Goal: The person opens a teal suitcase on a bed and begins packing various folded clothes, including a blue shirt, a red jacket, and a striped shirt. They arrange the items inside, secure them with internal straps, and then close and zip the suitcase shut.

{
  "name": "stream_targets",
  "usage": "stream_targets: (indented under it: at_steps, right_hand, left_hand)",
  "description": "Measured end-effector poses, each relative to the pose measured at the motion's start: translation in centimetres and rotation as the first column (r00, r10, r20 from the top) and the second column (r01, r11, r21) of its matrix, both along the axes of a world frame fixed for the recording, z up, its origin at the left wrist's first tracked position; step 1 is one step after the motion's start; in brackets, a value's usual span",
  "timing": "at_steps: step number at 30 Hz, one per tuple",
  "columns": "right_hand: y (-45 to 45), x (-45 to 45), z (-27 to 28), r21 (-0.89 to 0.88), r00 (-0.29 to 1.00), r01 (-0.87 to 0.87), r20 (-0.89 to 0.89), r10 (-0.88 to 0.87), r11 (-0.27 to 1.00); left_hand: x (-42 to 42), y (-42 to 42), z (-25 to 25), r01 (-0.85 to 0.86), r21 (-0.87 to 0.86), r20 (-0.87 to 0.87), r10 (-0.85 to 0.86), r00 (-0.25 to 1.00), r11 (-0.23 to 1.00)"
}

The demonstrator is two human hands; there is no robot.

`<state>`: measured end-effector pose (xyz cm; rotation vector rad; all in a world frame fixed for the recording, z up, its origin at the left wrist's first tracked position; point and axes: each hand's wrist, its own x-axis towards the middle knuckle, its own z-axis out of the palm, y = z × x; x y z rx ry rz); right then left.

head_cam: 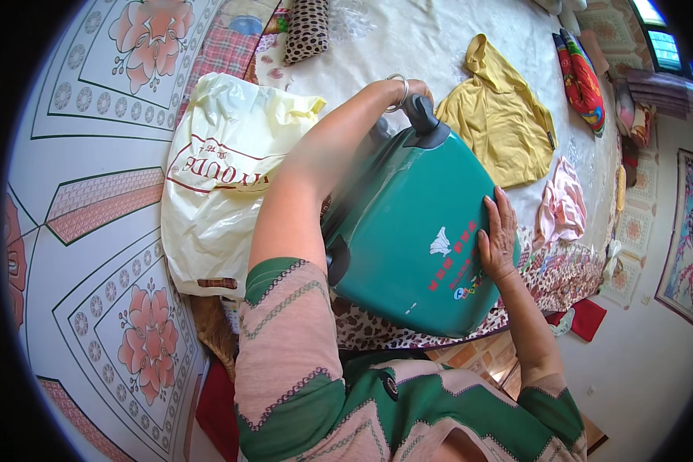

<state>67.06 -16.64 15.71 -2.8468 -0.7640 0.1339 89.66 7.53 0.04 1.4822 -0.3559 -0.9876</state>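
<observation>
A green hard-shell suitcase (404,225) lies before me on the bed, its printed face turned up towards me. Black wheel fittings stick out at its left-hand corners. My left hand (417,89), with bangles at the wrist, reaches across to the far black wheel fitting (423,118) and curls around it; most of its fingers are hidden. My right hand (498,237) lies flat against the shell near the right edge, fingers and thumb apart. Left of the suitcase sits a pale yellow plastic bag (225,196) bearing writing, partly covered by my left arm.
Beyond the suitcase a mustard-yellow garment (496,115) is spread on the white bed cover (381,52). A crumpled pink cloth (561,202) lies to its right. Further off are a dotted pillow (307,32) and a red patterned bundle (580,84). A patterned wall (110,150) borders the left.
</observation>
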Motion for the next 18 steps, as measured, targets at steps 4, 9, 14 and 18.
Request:
stream_targets:
  at_steps: [4,9,14,18]
  right_hand:
    - [0.1,0.1,0.0,-0.003,1.0,-0.003,-0.001,0.003,1.0]
    - [-0.1,0.1,-0.1,0.002,1.0,-0.009,0.015,0.009,1.0]
    - [-0.1,0.1,0.0,0.016,1.0,-0.011,0.015,0.011,1.0]
    - [0.0,0.4,0.0,0.031,1.0,-0.022,0.001,0.022,0.999]
  left_hand:
    - [-0.3,0.3,-0.1,0.001,-0.024,0.056,0.001,0.998,1.0]
    - [-0.8,0.5,1.0,-0.037,0.002,-0.002,0.037,0.999,0.999]
    - [-1.4,1.4,1.0,0.009,0.075,0.404,-0.038,0.914,0.997]
    - [-1.2,1.7,0.5,-0.009,0.053,0.367,-0.011,0.93,0.999]
